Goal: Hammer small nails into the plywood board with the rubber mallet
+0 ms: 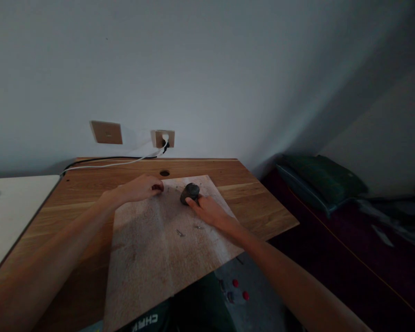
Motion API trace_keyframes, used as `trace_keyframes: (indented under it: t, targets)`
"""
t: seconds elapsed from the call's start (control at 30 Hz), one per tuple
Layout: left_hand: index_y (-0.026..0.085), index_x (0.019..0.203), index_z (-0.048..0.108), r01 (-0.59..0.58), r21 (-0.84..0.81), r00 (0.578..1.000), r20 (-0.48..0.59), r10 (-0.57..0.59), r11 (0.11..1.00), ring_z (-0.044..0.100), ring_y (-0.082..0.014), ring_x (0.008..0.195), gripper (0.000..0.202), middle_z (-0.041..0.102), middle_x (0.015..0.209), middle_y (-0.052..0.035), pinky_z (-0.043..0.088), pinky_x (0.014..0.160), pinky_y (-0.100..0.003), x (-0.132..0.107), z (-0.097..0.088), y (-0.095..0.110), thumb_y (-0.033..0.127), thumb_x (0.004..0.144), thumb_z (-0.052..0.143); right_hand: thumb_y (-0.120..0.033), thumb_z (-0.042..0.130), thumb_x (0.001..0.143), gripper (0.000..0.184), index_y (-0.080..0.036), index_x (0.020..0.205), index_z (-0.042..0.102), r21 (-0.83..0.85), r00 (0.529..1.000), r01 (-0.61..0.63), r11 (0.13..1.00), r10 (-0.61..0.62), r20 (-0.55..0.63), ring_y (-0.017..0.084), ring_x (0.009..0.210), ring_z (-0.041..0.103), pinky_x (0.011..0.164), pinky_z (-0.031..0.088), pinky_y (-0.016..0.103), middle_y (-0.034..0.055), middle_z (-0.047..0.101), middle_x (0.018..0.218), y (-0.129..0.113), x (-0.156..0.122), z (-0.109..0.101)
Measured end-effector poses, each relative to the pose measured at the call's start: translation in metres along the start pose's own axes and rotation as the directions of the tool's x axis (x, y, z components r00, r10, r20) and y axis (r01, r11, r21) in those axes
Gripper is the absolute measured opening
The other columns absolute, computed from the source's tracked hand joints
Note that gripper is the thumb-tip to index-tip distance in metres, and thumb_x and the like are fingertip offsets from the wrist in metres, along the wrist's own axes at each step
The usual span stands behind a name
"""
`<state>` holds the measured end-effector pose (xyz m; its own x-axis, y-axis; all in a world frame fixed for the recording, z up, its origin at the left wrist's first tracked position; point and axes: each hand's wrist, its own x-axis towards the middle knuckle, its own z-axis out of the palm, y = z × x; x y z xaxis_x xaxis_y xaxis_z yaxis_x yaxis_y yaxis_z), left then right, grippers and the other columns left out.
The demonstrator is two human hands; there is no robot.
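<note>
A dark, rounded lump like a stone (191, 191) is gripped in my right hand (209, 210), just above or on a pale, wood-patterned board (141, 258). I cannot tell whether the lump touches the board. At the board's far left edge is my left hand (147, 187), its fingers curled closed; whatever they may hold is hidden. Two small, thin metal pieces lie on the board nearer to me: one piece (180, 233) left of centre, the other piece (198, 227) close to my right wrist. They are too small to name. A few tiny specks show between my hands.
The board rests on a wooden desk (263, 207) with a round cable hole (164, 173). Behind it, cables (114, 164) run to a wall socket (165, 138). A white surface (17, 216) stands at left. A green cushion (325, 180) lies at right.
</note>
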<state>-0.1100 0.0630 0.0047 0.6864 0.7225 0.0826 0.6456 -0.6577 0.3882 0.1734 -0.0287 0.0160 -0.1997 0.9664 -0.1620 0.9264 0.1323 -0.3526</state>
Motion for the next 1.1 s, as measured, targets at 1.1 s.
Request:
trace_keyframes:
  t: [1.1]
  targets:
    - [0.017,0.115,0.070,0.157,-0.312,0.924,-0.288,-0.250,0.937,0.073,-0.0202,0.078,0.037,0.080,0.098,-0.0065,0.058,0.074,-0.030,-0.007,0.043,-0.003,0.023,0.079,0.065,-0.064,0.040,0.111,0.061,-0.014,0.118,0.075,-0.069,0.988,0.143,0.987,-0.139,0.068,0.028,0.105,0.076,0.095,0.056,0.043,0.0158,0.080,0.113,-0.038,0.032,-0.026]
